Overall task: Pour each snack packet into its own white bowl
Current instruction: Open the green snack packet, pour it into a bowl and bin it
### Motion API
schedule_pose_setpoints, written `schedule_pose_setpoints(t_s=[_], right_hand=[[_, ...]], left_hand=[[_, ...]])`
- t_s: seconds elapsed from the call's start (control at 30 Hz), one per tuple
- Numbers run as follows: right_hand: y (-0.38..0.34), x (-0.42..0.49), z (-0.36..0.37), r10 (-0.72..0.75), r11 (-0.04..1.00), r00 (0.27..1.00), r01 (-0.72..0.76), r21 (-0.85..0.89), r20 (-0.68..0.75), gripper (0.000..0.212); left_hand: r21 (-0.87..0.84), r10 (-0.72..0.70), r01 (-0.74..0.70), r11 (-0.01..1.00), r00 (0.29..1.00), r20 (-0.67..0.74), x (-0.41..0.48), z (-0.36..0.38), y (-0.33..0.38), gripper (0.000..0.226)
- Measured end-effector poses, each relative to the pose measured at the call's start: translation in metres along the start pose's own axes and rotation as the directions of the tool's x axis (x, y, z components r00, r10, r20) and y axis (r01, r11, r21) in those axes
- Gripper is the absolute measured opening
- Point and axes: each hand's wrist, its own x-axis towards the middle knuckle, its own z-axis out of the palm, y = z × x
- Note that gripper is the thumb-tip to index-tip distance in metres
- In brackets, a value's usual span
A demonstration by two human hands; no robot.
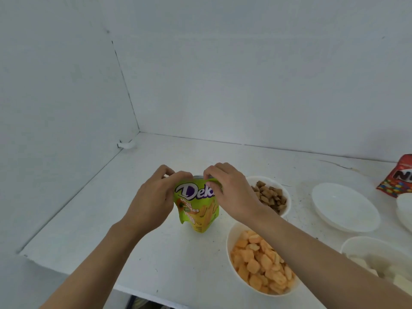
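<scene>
A green snack packet (197, 207) stands upright in the air over the white table (138, 219), near the middle. My left hand (153, 197) pinches its top left corner and my right hand (229, 190) pinches its top right corner. To the right sit white bowls: one with brown pieces (270, 196), one with orange pieces (259, 262), one with pale pieces (379, 257) partly behind my right forearm, and an empty one (344, 207).
A red snack packet (398, 177) leans at the far right edge. Another white bowl (404, 208) is cut off by the right border. White walls close the table at the left and back. Dark crumbs dot the surface around the bowls.
</scene>
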Motion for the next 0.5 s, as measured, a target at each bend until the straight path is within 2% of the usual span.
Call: schedule_pose_setpoints(t_s=[0.17, 0.27, 0.4, 0.5], right_hand=[[0.003, -0.006, 0.004, 0.011, 1.0, 1.0, -0.01, -0.025, 0.028, 0.008], [0.001, -0.004, 0.003, 0.034, 0.999, 0.998, -0.033, -0.034, 0.044, 0.007], [-0.002, -0.001, 0.004, 0.089, 0.995, 0.987, -0.08, -0.067, 0.137, 0.012], [0.0, 0.001, 0.007, 0.065, 0.995, 0.987, -0.053, -0.085, 0.145, 0.008]], left_hand=[[-0.049, -0.019, 0.02, 0.999, 0.999, 0.037, 0.002, -0.002, 0.0, 0.035], [-0.063, -0.068, 0.073, 0.995, 0.994, 0.083, 0.01, -0.004, 0.003, 0.03], [-0.124, -0.149, 0.17, 0.978, 0.976, 0.16, 0.021, -0.009, 0.009, 0.021], [-0.107, -0.123, 0.144, 0.984, 0.977, 0.175, 0.03, -0.013, 0.009, 0.017]])
